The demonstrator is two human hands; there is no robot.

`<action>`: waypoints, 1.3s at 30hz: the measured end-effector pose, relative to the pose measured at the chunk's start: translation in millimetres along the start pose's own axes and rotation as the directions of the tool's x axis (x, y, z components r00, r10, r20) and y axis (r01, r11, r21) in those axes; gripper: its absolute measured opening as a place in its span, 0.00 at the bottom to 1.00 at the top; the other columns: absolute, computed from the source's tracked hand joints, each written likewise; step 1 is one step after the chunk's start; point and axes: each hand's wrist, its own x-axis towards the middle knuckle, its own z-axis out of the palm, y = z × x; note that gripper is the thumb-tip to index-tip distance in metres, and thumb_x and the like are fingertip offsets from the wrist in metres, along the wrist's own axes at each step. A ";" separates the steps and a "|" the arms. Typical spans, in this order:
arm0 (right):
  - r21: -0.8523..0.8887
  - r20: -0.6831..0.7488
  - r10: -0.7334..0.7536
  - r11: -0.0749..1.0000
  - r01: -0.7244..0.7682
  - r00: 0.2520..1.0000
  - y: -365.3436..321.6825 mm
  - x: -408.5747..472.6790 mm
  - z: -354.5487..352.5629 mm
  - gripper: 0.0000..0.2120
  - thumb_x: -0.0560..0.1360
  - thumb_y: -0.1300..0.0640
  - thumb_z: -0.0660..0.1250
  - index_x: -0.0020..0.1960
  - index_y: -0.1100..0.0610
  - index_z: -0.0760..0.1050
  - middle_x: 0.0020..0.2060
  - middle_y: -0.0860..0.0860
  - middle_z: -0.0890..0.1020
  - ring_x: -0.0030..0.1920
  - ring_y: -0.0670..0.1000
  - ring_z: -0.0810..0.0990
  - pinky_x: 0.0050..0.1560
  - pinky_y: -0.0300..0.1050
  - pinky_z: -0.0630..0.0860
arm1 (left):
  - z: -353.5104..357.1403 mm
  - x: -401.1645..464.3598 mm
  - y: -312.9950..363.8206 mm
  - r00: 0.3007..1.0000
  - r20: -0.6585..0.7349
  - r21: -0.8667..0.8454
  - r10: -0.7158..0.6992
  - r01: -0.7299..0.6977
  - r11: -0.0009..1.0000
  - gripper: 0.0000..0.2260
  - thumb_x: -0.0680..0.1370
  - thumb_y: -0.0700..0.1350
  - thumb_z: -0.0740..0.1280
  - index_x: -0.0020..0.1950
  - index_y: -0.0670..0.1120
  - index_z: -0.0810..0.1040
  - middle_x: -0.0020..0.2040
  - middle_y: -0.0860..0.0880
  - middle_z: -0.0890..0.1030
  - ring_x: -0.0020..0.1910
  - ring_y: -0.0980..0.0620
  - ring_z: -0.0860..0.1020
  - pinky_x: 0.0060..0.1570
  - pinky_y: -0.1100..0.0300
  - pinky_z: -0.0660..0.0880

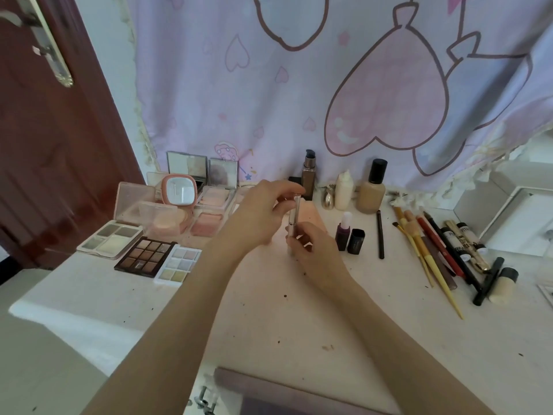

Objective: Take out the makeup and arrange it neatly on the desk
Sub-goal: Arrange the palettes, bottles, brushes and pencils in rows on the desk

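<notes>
A slim silver makeup stick (294, 215) stands upright above the middle of the white desk (269, 319). My right hand (312, 250) grips its lower half. My left hand (260, 217) pinches its top end with thumb and fingertips. Open eyeshadow palettes (145, 256) and blush compacts (206, 224) lie in rows at the left. Foundation bottles (372, 191) stand along the back. Brushes and pencils (431, 253) lie in a bundle at the right.
A small purple bottle (344, 232) and a dark cap (356, 241) stand just right of my hands. A black pencil (380, 235) lies beyond them. A white box (514, 217) is at the far right, a brown door (54, 130) at the left, an open drawer (269, 390) below.
</notes>
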 end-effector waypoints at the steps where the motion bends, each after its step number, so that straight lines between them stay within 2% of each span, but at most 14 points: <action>1: -0.018 0.000 -0.004 1.000 0.004 1.000 0.9 1.0 0.7 0.03 0.77 0.58 0.63 0.49 0.52 0.74 0.37 0.40 0.74 0.36 0.39 0.73 0.37 0.26 0.68 | -1.8 3.0 -0.8 1.000 0.003 -0.031 -0.027 0.027 0.999 0.12 0.77 0.36 0.64 0.58 0.45 0.78 0.41 0.56 0.74 0.35 0.68 0.73 0.41 0.77 0.67; 3: -0.027 -0.014 0.003 1.000 -0.004 1.000 1.0 3.8 2.6 0.03 0.77 0.58 0.63 0.50 0.53 0.74 0.37 0.39 0.73 0.36 0.37 0.72 0.38 0.23 0.66 | -3.6 7.9 -2.9 0.999 -0.006 -0.051 -0.050 0.049 0.997 0.10 0.76 0.37 0.66 0.56 0.44 0.79 0.40 0.54 0.75 0.31 0.71 0.73 0.39 0.72 0.70; 4: -0.026 -0.019 0.006 1.000 -0.006 1.000 0.3 5.3 3.8 0.02 0.77 0.58 0.63 0.49 0.53 0.73 0.37 0.39 0.73 0.36 0.37 0.72 0.38 0.22 0.66 | -4.4 9.8 -3.8 0.998 -0.022 -0.053 -0.053 0.052 0.997 0.09 0.75 0.38 0.66 0.55 0.44 0.80 0.39 0.54 0.75 0.30 0.70 0.73 0.39 0.73 0.69; 7: -0.026 -0.021 0.015 1.000 -0.016 1.000 -2.0 10.4 7.7 0.02 0.77 0.58 0.63 0.48 0.52 0.71 0.37 0.40 0.73 0.37 0.39 0.72 0.36 0.27 0.67 | -6.1 14.1 -6.6 0.993 -0.082 -0.069 -0.084 0.079 0.995 0.08 0.74 0.39 0.68 0.52 0.44 0.80 0.37 0.58 0.75 0.35 0.67 0.73 0.37 0.78 0.65; 13: -0.031 -0.008 0.036 0.999 -0.036 0.999 2.4 17.9 10.4 0.02 0.77 0.57 0.64 0.46 0.51 0.72 0.36 0.39 0.73 0.38 0.39 0.73 0.37 0.29 0.65 | -4.3 20.4 -12.7 0.984 -0.148 -0.077 -0.098 0.087 0.993 0.08 0.74 0.41 0.69 0.52 0.46 0.81 0.38 0.59 0.76 0.38 0.64 0.73 0.38 0.79 0.64; 18: -0.021 -0.001 0.043 0.999 -0.043 0.999 3.7 19.2 11.2 0.03 0.77 0.57 0.64 0.46 0.50 0.71 0.36 0.38 0.73 0.38 0.38 0.72 0.38 0.29 0.65 | -3.5 19.3 -13.9 0.989 -0.130 -0.044 -0.072 0.067 0.997 0.09 0.74 0.41 0.69 0.54 0.46 0.80 0.37 0.61 0.75 0.40 0.63 0.73 0.39 0.80 0.63; 22: -0.061 0.051 0.066 0.996 -0.063 0.997 3.6 20.3 12.1 0.02 0.78 0.57 0.63 0.50 0.51 0.72 0.39 0.40 0.73 0.40 0.38 0.72 0.44 0.32 0.66 | -6.7 16.5 -12.8 0.992 -0.104 -0.025 -0.074 0.072 0.997 0.10 0.75 0.40 0.68 0.55 0.45 0.80 0.39 0.55 0.76 0.45 0.56 0.74 0.41 0.82 0.63; 28: -0.099 0.061 0.080 0.992 -0.074 0.995 2.5 19.0 11.8 0.04 0.77 0.57 0.63 0.52 0.54 0.74 0.43 0.43 0.75 0.44 0.43 0.74 0.43 0.31 0.66 | -9.2 13.1 -9.6 0.994 -0.045 -0.019 -0.095 0.094 0.995 0.11 0.75 0.40 0.67 0.58 0.45 0.78 0.45 0.49 0.78 0.48 0.53 0.74 0.46 0.71 0.64; 31: -0.098 0.041 0.089 0.992 -0.084 0.995 1.6 17.7 11.6 0.09 0.77 0.56 0.65 0.56 0.54 0.74 0.45 0.44 0.76 0.42 0.39 0.73 0.44 0.31 0.67 | -11.4 11.1 -7.4 0.996 -0.034 -0.008 -0.083 0.083 0.997 0.14 0.76 0.41 0.67 0.61 0.47 0.76 0.48 0.50 0.79 0.47 0.54 0.73 0.44 0.70 0.63; 33: -0.081 0.010 0.098 0.992 -0.097 0.995 0.7 14.2 10.8 0.13 0.76 0.55 0.65 0.60 0.54 0.73 0.48 0.44 0.76 0.41 0.38 0.73 0.44 0.30 0.68 | -13.0 7.3 -6.5 0.996 -0.068 0.018 -0.057 0.058 0.998 0.15 0.76 0.42 0.66 0.63 0.48 0.74 0.52 0.51 0.78 0.48 0.54 0.72 0.44 0.70 0.62; 35: -0.066 -0.009 0.113 0.991 -0.114 0.994 0.2 7.6 8.6 0.15 0.76 0.55 0.66 0.62 0.55 0.72 0.50 0.45 0.76 0.44 0.40 0.75 0.48 0.34 0.71 | -13.3 0.4 -4.4 0.988 -0.152 0.014 -0.021 0.024 1.000 0.16 0.77 0.43 0.65 0.65 0.50 0.72 0.55 0.52 0.76 0.50 0.54 0.70 0.46 0.69 0.61; 39: -0.069 0.046 0.111 0.992 -0.107 0.993 0.2 -16.1 -4.3 0.16 0.76 0.55 0.65 0.63 0.55 0.71 0.55 0.47 0.76 0.54 0.44 0.76 0.58 0.38 0.72 | 1.3 -22.5 6.3 0.946 -0.314 0.024 0.079 -0.075 0.997 0.13 0.77 0.39 0.64 0.62 0.46 0.74 0.53 0.51 0.72 0.50 0.52 0.72 0.49 0.66 0.65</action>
